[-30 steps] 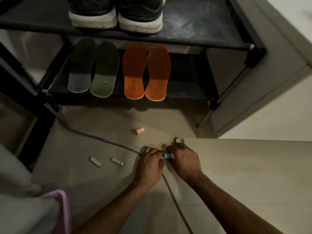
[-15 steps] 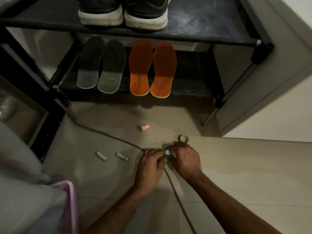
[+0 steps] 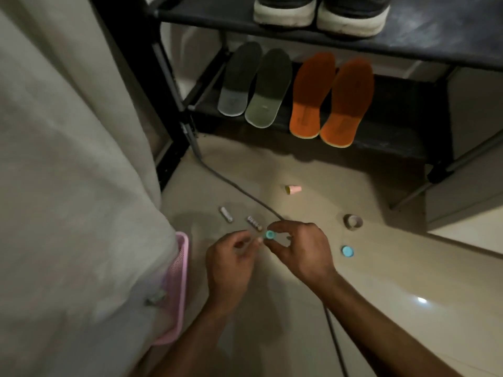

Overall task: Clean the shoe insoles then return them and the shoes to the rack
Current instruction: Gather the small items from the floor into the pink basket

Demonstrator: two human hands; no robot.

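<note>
Two grey-green insoles and two orange insoles lean side by side on the lower shelf of a black shoe rack. A pair of dark shoes with white soles stands on the shelf above. Low over the floor in front of the rack, my right hand pinches a small teal tube-shaped piece. My left hand is just left of it with fingers curled, its fingertips close to the teal piece; whether they hold anything is unclear.
On the tiled floor lie two batteries, a pink cap, a tape roll, a teal lid and a grey cable. A pink basket sits at left, partly under pale cloth.
The view has swung left, so the rack sits further right. My hands have come apart slightly, and a teal lid now lies on the floor to the right.
</note>
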